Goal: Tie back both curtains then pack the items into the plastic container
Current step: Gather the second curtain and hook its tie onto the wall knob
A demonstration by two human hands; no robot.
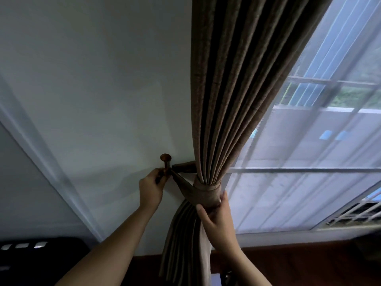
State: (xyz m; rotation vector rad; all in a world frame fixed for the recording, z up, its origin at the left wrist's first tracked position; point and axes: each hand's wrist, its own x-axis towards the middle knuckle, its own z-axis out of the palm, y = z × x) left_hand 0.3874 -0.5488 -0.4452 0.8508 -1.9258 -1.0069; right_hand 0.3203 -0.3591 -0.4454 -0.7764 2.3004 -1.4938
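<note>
A brown curtain hangs gathered by its tieback. The left hand pinches the tieback's end at a wall hook, left of the bundle; the right hand clasps the band.

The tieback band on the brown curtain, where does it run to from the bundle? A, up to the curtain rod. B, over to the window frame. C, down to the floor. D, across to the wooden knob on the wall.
D: the tieback band wraps the gathered brown curtain and stretches left to the wooden knob, where the left hand works its end while the right hand steadies the bundle.
</note>
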